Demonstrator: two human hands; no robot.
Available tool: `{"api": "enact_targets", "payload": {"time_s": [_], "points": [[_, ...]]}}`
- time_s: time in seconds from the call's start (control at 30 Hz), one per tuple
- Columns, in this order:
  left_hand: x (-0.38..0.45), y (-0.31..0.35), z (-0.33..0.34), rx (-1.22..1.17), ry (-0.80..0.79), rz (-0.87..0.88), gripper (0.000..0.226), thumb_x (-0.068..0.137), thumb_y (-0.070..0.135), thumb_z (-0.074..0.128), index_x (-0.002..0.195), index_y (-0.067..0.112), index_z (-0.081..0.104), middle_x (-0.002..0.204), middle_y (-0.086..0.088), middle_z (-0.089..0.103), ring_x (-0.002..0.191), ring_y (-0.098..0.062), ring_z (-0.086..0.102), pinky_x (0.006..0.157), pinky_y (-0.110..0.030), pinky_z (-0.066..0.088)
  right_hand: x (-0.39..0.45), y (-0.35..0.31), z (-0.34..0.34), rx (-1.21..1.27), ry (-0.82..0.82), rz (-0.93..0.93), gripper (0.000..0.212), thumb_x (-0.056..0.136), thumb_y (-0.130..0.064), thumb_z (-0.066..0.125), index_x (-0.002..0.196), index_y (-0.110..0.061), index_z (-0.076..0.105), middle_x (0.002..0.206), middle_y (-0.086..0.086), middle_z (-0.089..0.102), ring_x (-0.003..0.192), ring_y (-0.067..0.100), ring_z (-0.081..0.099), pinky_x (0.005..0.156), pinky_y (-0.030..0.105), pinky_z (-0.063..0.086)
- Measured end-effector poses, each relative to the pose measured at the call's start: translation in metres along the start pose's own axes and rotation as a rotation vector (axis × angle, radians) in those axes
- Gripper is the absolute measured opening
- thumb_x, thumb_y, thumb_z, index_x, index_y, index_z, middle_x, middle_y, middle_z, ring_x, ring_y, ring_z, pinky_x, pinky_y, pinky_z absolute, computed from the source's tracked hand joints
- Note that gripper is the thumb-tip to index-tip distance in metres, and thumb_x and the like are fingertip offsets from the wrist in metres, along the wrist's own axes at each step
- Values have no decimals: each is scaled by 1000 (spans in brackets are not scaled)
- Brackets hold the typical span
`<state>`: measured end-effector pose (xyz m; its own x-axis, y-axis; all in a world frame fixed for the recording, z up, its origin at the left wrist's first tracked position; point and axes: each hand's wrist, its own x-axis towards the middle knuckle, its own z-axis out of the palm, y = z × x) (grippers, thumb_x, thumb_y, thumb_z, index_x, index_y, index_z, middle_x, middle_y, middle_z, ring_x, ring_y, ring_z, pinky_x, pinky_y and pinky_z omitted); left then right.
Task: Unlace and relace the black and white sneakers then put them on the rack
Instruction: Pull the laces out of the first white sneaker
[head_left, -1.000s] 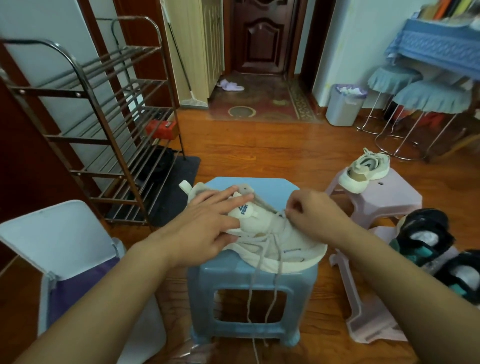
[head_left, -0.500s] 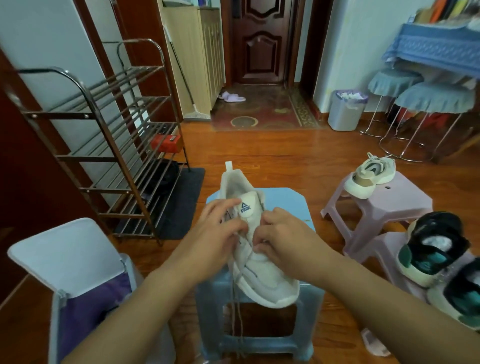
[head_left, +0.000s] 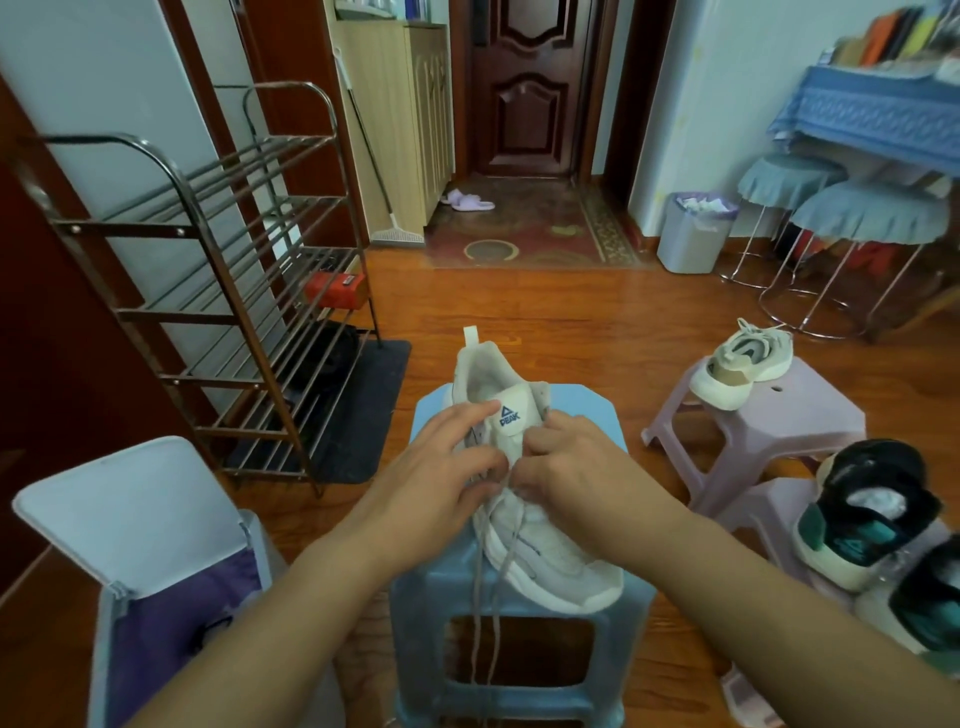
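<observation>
1. A cream sneaker (head_left: 524, 499) with a PEAK tongue label lies on a blue stool (head_left: 582, 410), heel toward 12 o'clock.
2. The left hand (head_left: 441, 467) and right hand (head_left: 571, 467) pinch its laces (head_left: 485, 587) at the eyelets; the loose ends hang toward 6 o'clock.
3. A metal shoe rack (head_left: 208, 291) stands at 10 o'clock.
4. Black and teal sneakers (head_left: 872, 514) sit at 4 o'clock.

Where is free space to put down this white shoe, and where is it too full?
The upper shelves of the metal shoe rack look bare. The wooden floor between blue plastic stool and patterned rug is free. The pink plastic stool has bare room beside its cream sneaker. The blue stool is crowded: white sneaker, both hands.
</observation>
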<state>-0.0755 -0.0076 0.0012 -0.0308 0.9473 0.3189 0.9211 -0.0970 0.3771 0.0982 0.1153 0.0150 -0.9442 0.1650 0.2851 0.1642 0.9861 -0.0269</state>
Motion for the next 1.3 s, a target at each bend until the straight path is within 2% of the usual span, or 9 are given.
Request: {"api": "enact_targets", "payload": {"time_s": [0.1, 0.27, 0.43, 0.63, 0.77, 0.87, 1.0, 1.13, 1.3], "points": [[1, -3, -3, 12, -4, 6, 2, 96, 27, 65, 98, 29, 65, 161, 12, 28, 149, -10, 24, 105, -31, 42, 1, 6, -6, 47, 129, 124, 18, 80, -3, 69, 84, -20, 70, 81, -3, 53, 80, 19, 47, 67, 35, 43], [-4, -8, -8, 2, 3, 1, 2, 97, 26, 66, 98, 28, 67, 162, 12, 29, 139, -13, 43, 100, -29, 46, -26, 54, -20, 267, 42, 1018, 14, 97, -18, 53, 89, -13, 63, 97, 10, 66, 85, 24, 56, 71, 33, 44], [-4, -8, -6, -7, 12, 9, 4, 96, 27, 67, 97, 30, 65, 162, 13, 28, 139, -12, 42, 99, -29, 46, -12, 21, -13, 180, 179, 436, 22, 92, -24, 67, 114, -26, 69, 104, -5, 56, 99, 18, 47, 84, 33, 39], [-3, -6, -6, -2, 0, -10, 5, 95, 28, 67, 95, 31, 63, 162, 16, 26, 132, -11, 47, 95, -33, 51, 2, 1, -1, -23, 75, 65, 18, 79, -12, 73, 79, -30, 73, 76, -11, 51, 78, 17, 42, 64, 38, 43], [-6, -9, -10, -11, 0, -26, 3, 98, 28, 66, 97, 31, 67, 162, 17, 26, 126, -11, 53, 94, -29, 49, -14, 64, -37, 48, 356, 894, 9, 88, -6, 62, 85, -11, 70, 79, -1, 53, 78, 25, 57, 68, 35, 48], [-7, -7, -9, -11, 11, -24, 3, 98, 29, 66, 98, 31, 67, 162, 14, 27, 133, -14, 49, 99, -34, 50, -44, 98, -45, 106, 168, 1295, 15, 93, -16, 58, 88, -8, 68, 75, 6, 58, 68, 21, 57, 58, 31, 46], [-6, -6, -7, 14, 13, -17, 3, 97, 30, 65, 98, 33, 65, 162, 14, 26, 141, -15, 40, 102, -30, 44, -25, 65, -25, 60, 161, 758, 29, 86, -12, 69, 114, -20, 72, 103, 3, 56, 98, 28, 56, 84, 36, 46], [-3, -6, -6, 22, 4, -17, 4, 96, 29, 67, 96, 32, 65, 161, 13, 28, 138, -12, 40, 97, -26, 41, -1, -1, -16, 182, 51, 153, 16, 83, -25, 79, 98, -29, 78, 90, -6, 56, 89, 20, 47, 77, 35, 41], [-6, -8, -6, 15, 3, -35, 2, 97, 31, 64, 96, 32, 66, 161, 15, 27, 139, -10, 40, 99, -27, 43, 0, 29, -10, -63, 237, 266, 19, 77, -2, 74, 74, -20, 69, 75, -7, 42, 73, 22, 44, 60, 37, 38]]}}
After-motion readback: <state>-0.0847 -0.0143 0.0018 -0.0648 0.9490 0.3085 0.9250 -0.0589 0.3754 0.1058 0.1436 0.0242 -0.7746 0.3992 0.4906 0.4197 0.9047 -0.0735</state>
